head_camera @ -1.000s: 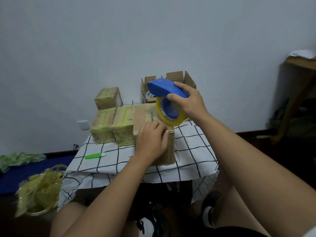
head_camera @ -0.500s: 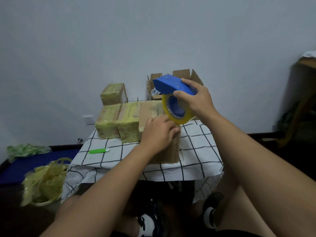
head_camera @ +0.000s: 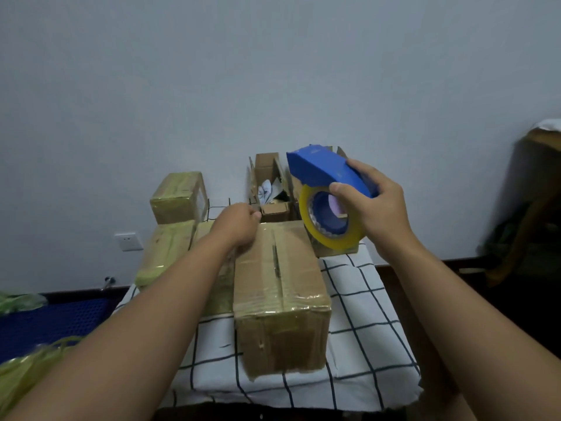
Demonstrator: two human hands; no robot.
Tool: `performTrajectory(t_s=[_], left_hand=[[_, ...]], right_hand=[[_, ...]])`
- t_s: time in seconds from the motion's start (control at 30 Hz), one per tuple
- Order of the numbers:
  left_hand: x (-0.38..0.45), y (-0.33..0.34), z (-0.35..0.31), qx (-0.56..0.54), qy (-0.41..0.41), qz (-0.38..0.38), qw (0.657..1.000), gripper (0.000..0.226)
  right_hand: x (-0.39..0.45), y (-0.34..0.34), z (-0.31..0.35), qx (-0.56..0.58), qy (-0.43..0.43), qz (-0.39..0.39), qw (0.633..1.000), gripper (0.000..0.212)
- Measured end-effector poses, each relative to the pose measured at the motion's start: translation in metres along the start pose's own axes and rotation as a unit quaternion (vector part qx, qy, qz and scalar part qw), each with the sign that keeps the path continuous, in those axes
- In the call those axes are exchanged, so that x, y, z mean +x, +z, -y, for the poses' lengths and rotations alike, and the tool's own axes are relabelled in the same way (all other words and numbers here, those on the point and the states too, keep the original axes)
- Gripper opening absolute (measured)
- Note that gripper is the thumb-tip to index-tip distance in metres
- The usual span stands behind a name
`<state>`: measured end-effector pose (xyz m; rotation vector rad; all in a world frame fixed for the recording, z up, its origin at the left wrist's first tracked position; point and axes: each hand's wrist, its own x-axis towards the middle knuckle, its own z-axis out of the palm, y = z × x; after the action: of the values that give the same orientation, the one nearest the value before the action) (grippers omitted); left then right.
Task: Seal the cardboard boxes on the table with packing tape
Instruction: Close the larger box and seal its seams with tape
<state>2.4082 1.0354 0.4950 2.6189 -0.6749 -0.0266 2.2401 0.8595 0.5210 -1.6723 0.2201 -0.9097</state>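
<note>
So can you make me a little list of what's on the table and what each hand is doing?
Front box: big cardboard box, tape across its near end
Left hand: left hand at the box's far left corner, fingers curled; whether they pinch anything cannot be told
Right hand: right hand holds the blue tape dispenser above the box
Tape: yellow roll
Behind: open box
Left side: wrapped boxes
Table cover: checked cloth
</note>
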Motion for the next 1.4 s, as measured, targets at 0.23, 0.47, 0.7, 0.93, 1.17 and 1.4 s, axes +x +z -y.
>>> performTrajectory(t_s=[0.23,0.47,0.7,0.93,1.17,1.4], left_hand=[[0.018,0.027,0.015,-0.071,-0.038,-0.014,0.997,0.027],[0.016,0.025,0.016,-0.169,-0.004,-0.002,0.986,0.023],[0.011,0.027,0.011,-0.121,-0.002,-0.041,0.992,0.028],[-0.052,-0.003,-0.009,-0.114,0.063,-0.029,0.991,0.056],[-0.163,0.011,-0.017,0.166,0.210,0.124,0.956,0.098],[-0.176,0.030,-0.010,0.223,0.212,0.023,0.951,0.077]], right_hand=[[0.011,0.014,-0.023,-0.009,0.013,0.018,1.000,0.051],[0.012,0.016,-0.026,-0.003,0.027,0.008,1.000,0.050],[0.007,0.015,-0.023,-0.001,0.033,0.006,0.999,0.051],[-0.001,-0.001,0.001,0.010,0.022,-0.019,1.000,0.048],[-0.030,-0.024,0.015,0.001,0.015,-0.037,0.999,0.048],[-0.055,-0.030,0.030,0.001,0.009,-0.032,0.999,0.048]])
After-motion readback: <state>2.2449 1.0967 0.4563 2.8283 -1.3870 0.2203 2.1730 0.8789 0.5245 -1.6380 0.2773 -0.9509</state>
